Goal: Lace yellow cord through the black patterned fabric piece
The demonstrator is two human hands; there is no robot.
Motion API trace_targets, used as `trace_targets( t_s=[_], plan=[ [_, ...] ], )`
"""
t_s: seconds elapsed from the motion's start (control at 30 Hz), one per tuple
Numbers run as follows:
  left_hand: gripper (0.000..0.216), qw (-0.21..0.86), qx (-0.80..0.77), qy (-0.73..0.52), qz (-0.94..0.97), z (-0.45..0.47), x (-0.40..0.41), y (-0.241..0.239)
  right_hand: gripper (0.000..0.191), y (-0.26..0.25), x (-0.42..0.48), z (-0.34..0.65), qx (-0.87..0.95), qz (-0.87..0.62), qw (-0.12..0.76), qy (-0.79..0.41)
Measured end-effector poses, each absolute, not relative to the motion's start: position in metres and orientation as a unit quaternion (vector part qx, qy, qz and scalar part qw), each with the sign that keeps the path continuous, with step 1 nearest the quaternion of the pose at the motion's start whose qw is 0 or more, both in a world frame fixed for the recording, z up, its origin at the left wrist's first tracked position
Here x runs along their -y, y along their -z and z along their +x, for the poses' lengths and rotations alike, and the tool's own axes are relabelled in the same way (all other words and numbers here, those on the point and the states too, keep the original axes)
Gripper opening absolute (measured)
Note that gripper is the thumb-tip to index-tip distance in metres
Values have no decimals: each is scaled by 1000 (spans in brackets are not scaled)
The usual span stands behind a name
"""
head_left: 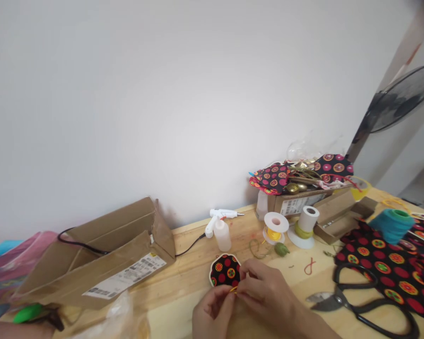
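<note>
Far left: pink and blue bag (7, 263), green object (27, 312) at the table edge, too blurred to identify. Next, flattened cardboard box (102, 254) on the wooden table (183, 282), with a black cable (81, 245) running across it to the white glue gun (221, 217) by the wall. Small white bottle (223, 235) just beside the gun.

Centre front: round fabric patch (225, 270), black with red and yellow dots, flat on the table. Left hand (214, 313) and right hand (268, 292) meet at its lower right edge, fingertips of both pinched shut on a short yellow cord (233, 288). Right-hand fingers touch the patch rim.

Right of that: yellow thread spool (275, 228), white spool (305, 226), and behind them an open box (300, 202) heaped with fabric scraps. Red loop (309, 266) lies loose on the table. Black scissors (360, 301) lie open, partly on a sheet of dotted fabric (385, 268). Teal thread cone (392, 225) sits on that fabric. Fan (399, 101) at far right.
</note>
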State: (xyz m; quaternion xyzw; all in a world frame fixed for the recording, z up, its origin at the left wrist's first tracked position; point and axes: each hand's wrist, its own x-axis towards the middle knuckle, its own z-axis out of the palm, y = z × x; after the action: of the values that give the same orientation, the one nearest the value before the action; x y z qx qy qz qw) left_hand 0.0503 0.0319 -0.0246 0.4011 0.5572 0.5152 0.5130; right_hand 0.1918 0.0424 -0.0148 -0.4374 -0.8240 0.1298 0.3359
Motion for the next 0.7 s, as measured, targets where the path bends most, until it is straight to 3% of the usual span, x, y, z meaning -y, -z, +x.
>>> trace_targets(
  t_s=[0.47,0.7],
  plan=[
    [21,464,-527,-547,456,51,-28,44,16,3,-39,192,816,-448,306,-198],
    [20,497,-538,-530,428,50,-27,33,15,10,-40,191,802,-441,330,-231]
  ],
)
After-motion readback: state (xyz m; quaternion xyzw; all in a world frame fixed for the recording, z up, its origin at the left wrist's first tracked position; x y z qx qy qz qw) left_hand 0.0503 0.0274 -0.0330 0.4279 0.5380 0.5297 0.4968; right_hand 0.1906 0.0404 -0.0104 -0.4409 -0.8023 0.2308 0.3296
